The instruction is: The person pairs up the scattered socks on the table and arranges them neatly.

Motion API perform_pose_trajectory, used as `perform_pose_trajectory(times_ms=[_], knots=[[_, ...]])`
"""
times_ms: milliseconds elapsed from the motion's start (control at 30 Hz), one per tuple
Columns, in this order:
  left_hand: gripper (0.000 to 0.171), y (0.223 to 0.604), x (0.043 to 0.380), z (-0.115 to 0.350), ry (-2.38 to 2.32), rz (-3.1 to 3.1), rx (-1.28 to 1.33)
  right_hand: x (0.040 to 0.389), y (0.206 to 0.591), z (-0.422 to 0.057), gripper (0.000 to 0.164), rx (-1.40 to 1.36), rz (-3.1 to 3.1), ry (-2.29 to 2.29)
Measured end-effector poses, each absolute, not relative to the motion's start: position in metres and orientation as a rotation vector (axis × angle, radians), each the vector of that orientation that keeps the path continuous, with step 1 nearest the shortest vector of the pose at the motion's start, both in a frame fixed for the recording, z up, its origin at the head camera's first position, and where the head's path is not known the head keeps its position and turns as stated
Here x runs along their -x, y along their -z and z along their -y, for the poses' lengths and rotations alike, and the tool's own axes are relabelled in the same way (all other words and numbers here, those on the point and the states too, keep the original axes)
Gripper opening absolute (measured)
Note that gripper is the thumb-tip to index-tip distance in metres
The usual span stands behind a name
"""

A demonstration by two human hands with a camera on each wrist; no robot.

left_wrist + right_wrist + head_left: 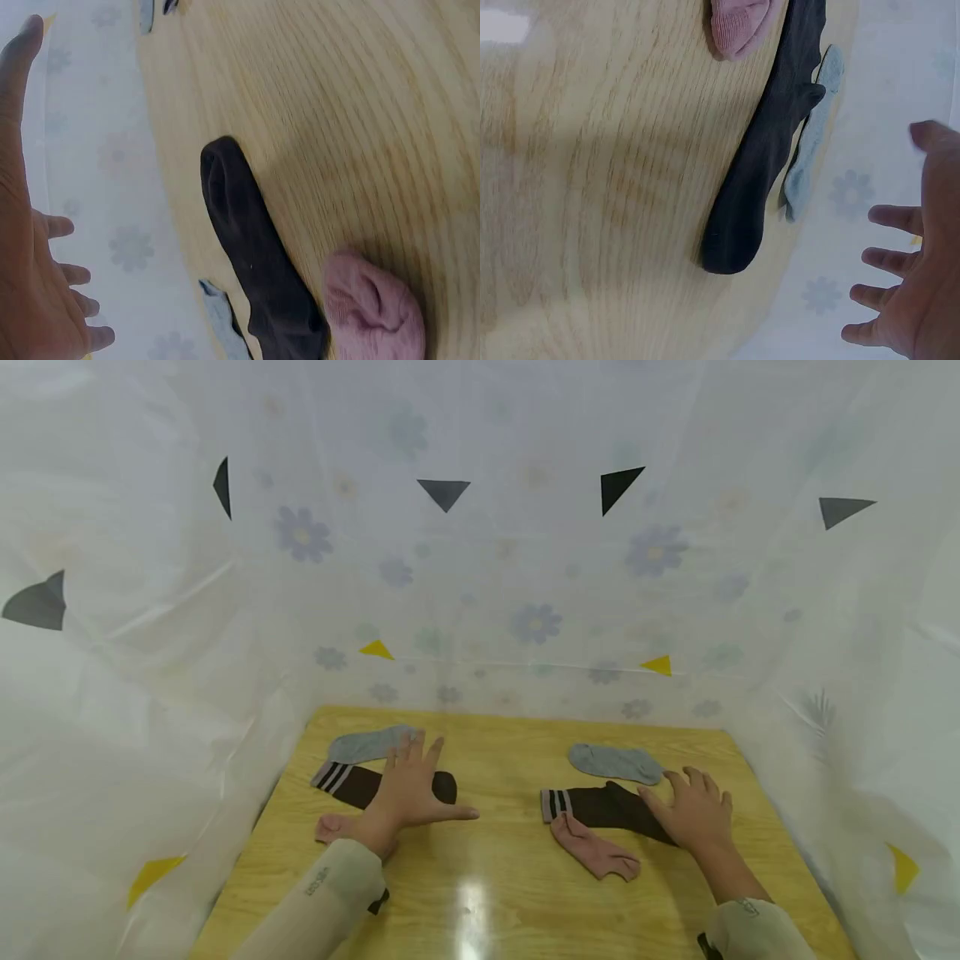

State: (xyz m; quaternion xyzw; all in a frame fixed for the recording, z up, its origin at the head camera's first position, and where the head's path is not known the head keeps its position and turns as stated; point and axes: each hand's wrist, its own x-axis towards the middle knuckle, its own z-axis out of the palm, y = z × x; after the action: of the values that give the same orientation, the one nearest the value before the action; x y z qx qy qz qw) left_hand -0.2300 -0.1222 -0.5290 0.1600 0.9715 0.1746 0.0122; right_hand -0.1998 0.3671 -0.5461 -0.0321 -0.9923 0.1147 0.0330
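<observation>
My left hand [405,793], fingers spread and thumb out to the side, is above the left group of socks and holds nothing. Under it, a dark sock with a striped cuff [351,783] is partly covered, as are a grey sock [363,746] behind it and a pink sock [333,827] in front. On the other side, my right hand [697,814] is over the toe end of a second dark striped sock [588,807], its fingers apart and empty. A grey sock [615,763] lies behind that one; a pink sock [597,852] overlaps its cuff in front. The right wrist view shows the dark sock [742,195] lying flat, away from the palm.
All the socks lie on a yellow wood-grain table [465,877]. Whitish flowered sheeting [480,568] rises behind it and along both sides, with black, grey and yellow pieces stuck on. A gap of bare tabletop separates the two sock groups.
</observation>
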Motion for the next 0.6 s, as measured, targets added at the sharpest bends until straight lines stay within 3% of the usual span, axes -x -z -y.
perform_pose_trajectory(times_ms=[200,600], knots=[[0.137,0.529,0.228,0.100,-0.567,-3.023,-0.587,0.195,0.549,-0.378,0.064,0.122,3.052,-0.301],[0.124,0.534,0.227,0.040,-0.562,-2.909,-0.755,0.186,0.560,-0.385,0.055,0.258,3.149,-0.331]])
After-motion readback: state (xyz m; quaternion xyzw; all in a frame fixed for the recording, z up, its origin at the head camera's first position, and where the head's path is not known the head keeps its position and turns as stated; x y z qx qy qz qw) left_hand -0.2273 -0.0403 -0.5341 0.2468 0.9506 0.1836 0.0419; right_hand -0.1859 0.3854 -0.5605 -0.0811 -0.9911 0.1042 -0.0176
